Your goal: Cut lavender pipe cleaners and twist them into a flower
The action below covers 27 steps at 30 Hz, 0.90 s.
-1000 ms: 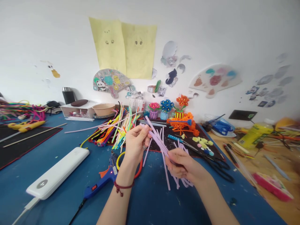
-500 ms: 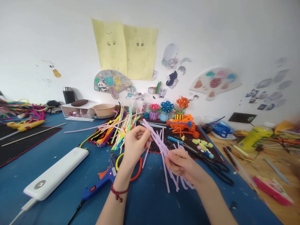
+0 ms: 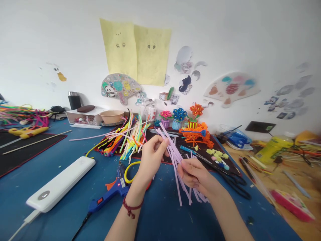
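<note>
Several lilac pipe cleaners [image 3: 174, 149] are held as a loose, slanting bunch over the blue table. My right hand [image 3: 197, 174] is closed around their lower part. Thumb and fingers of my left hand [image 3: 155, 152] pinch together at the upper side of the bunch; its fingertips are partly hidden. More lilac pipe cleaners [image 3: 179, 192] lie spread on the table below and behind my hands. A blue glue gun [image 3: 112, 193] with a small red light rests left of my left wrist. Black-handled scissors [image 3: 232, 180] lie right of my right hand.
A pile of colourful pipe cleaners [image 3: 130, 135] lies behind my left hand. Small potted pipe-cleaner flowers [image 3: 179, 115] stand by the wall, near an orange heap [image 3: 198, 134]. A white power bank [image 3: 61, 184] with a cable sits at left. Pale pompoms [image 3: 217, 153] lie at right.
My left hand has moved right and slightly up along the bunch, closer to my right hand. My right hand has barely shifted and keeps its hold on the lilac pipe cleaners.
</note>
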### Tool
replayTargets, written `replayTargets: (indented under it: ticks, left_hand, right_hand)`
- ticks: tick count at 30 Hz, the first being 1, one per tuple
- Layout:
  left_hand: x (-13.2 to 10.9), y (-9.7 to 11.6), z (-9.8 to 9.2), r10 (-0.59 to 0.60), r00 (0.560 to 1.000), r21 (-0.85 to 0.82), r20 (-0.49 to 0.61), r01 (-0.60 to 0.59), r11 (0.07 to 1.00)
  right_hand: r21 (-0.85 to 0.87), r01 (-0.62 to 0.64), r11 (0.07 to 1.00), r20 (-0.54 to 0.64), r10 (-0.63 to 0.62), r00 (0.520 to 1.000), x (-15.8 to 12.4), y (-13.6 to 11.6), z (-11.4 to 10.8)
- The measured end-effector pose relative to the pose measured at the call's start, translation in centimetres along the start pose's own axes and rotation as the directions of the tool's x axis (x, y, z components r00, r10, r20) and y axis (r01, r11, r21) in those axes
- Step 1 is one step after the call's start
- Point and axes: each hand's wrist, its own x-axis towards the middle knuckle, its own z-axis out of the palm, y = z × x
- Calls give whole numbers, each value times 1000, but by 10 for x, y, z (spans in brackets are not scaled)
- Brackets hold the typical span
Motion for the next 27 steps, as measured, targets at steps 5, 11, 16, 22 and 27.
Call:
replayTargets:
  ticks: [5, 11, 16, 22, 27]
  left_hand:
    - [1, 1, 5, -37, 999, -228, -34, 28, 973]
    - [-1, 7, 9, -87, 995, -404, -50, 60, 913]
    - [-2, 5, 13, -167, 985, -542, -48, 114, 833]
    - [0, 3, 14, -224, 975, -690, -3, 160, 706]
    - [0, 6, 12, -208, 978, -632, -18, 150, 761]
  right_hand:
    - [30, -12, 999, 27, 11, 1000, 0, 2, -1]
    - [44, -27, 999, 67, 24, 997, -1, 2, 0]
    - [24, -48, 999, 66, 46, 997, -1, 1, 0]
    - [13, -75, 997, 77, 74, 994, -1, 3, -1]
    - [4, -85, 996, 85, 84, 993, -1, 4, -1]
